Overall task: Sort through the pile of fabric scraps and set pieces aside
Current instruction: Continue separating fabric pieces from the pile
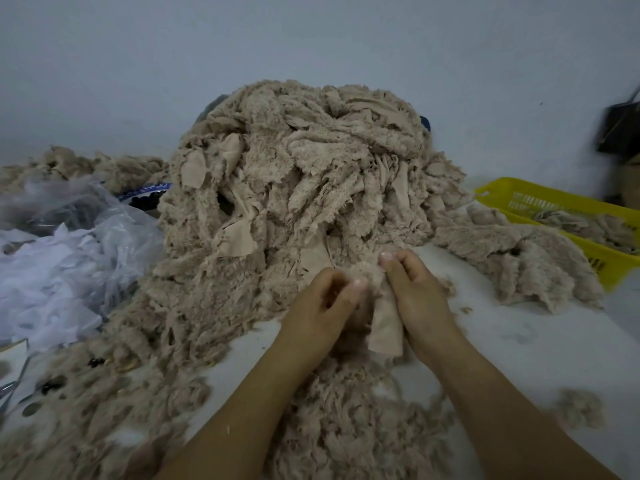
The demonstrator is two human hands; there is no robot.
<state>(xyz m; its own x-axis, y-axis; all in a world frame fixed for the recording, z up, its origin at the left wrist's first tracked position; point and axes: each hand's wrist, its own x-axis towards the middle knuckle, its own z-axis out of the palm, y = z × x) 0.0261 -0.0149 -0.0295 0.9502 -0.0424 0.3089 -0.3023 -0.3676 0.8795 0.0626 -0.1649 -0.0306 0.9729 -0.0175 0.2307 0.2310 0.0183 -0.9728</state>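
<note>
A person's two bare hands work at the foot of a tall pile of fabric scraps [294, 174], beige and fuzzy, that is heaped on a white table [519, 341] against a pale wall. The left hand [322, 299] and the right hand [415, 292] meet just in front of the pile, and both grasp one scrap [384, 317] between them. The left hand's fingers are curled, with the thumb pressed into the fuzzy side. The right hand pinches the scrap's upper edge, and the smooth tan backing hangs down beside its palm. The scrap touches the pile's lower edge and lies above a spread of loose scraps [346, 427] between the forearms. To the right of the pile, a flatter heap of the same fabric [519, 251] lies on the table and reaches the side of a yellow plastic basket [540, 194], which holds more fuzzy pieces [588, 226]. To the left, clear plastic bags [69, 237] with white material inside sit beside the pile, and behind them another low heap of beige scraps [86, 164] lies along the wall. A dark object [620, 126] stands at the far right edge; it is too blurred to identify.
</note>
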